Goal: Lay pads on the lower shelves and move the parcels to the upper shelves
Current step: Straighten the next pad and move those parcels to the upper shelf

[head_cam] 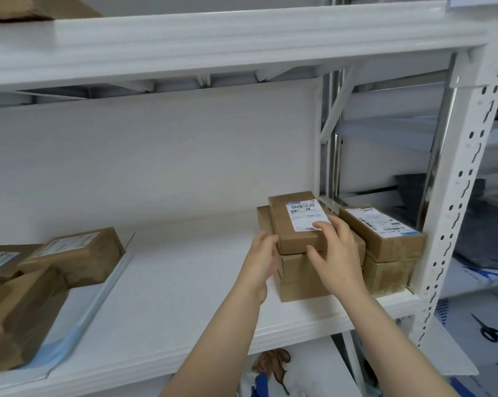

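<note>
A brown cardboard parcel (295, 222) with a white label lies on top of a stack of parcels (299, 279) at the right of the white shelf (185, 282). My left hand (263, 260) holds the top parcel's left front corner with curled fingers. My right hand (338, 253) lies over its near right end, fingers spread on the label and thumb at the front face. Beside it on the right stands a second stack, its top parcel (381, 229) also labelled. Several more parcels (41, 282) sit on a white pad (79, 319) at the left.
An upper shelf beam (242, 41) runs overhead with a brown box (36, 7) on it. A perforated white upright (465, 196) stands at the right. Scissors (489, 330) lie on the floor far right. Items show under the shelf.
</note>
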